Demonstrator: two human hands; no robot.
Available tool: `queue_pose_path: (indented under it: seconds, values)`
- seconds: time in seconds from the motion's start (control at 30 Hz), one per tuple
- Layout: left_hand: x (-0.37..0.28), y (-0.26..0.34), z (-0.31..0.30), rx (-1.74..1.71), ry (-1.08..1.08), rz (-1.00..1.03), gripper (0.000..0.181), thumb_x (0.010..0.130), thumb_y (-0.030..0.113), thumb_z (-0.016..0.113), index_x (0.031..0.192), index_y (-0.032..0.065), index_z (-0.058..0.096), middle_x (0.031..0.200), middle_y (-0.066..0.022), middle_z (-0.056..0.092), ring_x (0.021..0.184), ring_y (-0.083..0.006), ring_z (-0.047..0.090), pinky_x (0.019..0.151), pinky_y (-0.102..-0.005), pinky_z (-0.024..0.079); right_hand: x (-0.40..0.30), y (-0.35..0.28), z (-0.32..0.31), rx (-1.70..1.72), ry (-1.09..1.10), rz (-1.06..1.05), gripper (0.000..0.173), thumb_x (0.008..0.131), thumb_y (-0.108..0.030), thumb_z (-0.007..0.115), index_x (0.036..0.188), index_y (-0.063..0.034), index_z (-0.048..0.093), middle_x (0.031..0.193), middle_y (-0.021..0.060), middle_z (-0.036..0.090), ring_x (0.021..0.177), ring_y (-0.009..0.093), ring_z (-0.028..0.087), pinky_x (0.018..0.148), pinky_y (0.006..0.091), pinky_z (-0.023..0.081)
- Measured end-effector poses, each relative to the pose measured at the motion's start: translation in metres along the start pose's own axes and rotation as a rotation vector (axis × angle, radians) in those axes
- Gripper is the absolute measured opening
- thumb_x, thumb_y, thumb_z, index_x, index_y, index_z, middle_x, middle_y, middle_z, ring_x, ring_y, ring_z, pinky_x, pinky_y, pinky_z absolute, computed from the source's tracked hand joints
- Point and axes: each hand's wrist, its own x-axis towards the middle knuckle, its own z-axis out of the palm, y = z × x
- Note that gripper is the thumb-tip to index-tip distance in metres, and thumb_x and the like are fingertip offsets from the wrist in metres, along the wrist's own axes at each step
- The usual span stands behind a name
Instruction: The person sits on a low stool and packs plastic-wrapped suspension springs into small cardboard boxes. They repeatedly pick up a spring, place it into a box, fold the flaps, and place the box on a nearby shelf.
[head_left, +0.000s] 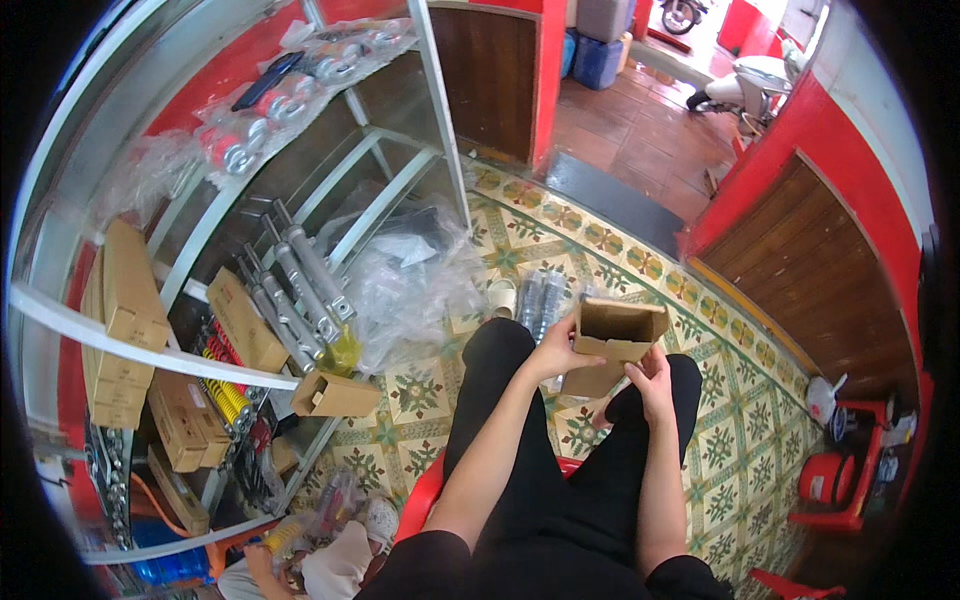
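Between my hands is a brown cardboard box (611, 367), its top end open and facing up towards me; its inside looks dark. My left hand (561, 351) grips the box's left side, thumb across the near face. On the lower right side, my right hand (651, 379) holds it with the thumb on the near face. Plastic-wrapped objects (541, 300) lie on the tiled floor just beyond my left knee, beside a light-coloured slipper (502, 298).
At left, a metal-framed rack (187, 358) bears cardboard boxes (124, 322), fork tubes (300, 277), coil-spring shock absorbers (229, 401) and bagged parts (277, 101). Another person (330, 559) sits at lower left. A red stool (847, 480) stands at right; a scooter (757, 86) is beyond the doorway.
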Motion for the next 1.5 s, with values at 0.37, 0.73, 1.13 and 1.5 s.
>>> queue_pose_path:
  seconds: [0.37,0.73,1.13,1.5]
  values:
    - [0.011,-0.022,0.033,0.449,-0.065,0.147,0.063,0.060,0.022,0.086,0.114,0.0084,0.055,0.109,-0.0120,0.058,0.106,-0.0345,0.055,0.090,-0.0419,0.046,-0.020,0.011,-0.029,-0.225,0.221,0.074,0.052,0.102,-0.043,0.039,0.134,-0.0023,0.048,0.121,0.0078,0.059,0.110,0.019,0.057,0.093,0.0360,0.047]
    - [0.005,-0.011,0.029,-0.237,-0.038,0.101,0.038,0.083,0.011,0.072,0.117,0.0058,0.056,0.125,-0.0065,0.054,0.112,-0.0156,0.052,0.096,-0.0321,0.043,-0.019,0.000,-0.008,-0.603,0.274,-0.077,0.038,0.101,-0.019,0.043,0.130,0.0034,0.053,0.114,0.0160,0.065,0.106,0.020,0.061,0.092,0.0318,0.045]
    - [0.008,-0.024,0.033,-0.463,0.250,-0.302,0.034,0.089,0.028,0.069,0.105,-0.0017,0.065,0.102,-0.0057,0.067,0.089,-0.0127,0.062,0.081,-0.0269,0.047,-0.019,-0.001,-0.001,-0.621,0.262,-0.146,0.032,0.097,-0.016,0.048,0.119,0.0025,0.060,0.111,0.0208,0.065,0.101,0.033,0.064,0.088,0.0355,0.048]
    - [0.019,-0.033,0.025,-0.583,0.372,-0.483,0.037,0.091,0.026,0.061,0.118,0.0016,0.056,0.113,-0.0084,0.062,0.104,-0.0202,0.059,0.090,-0.0346,0.046,0.023,0.057,0.003,-0.178,0.360,-0.082,0.032,0.099,-0.020,0.047,0.115,0.0020,0.064,0.099,0.0116,0.067,0.088,0.016,0.062,0.081,0.0298,0.047]
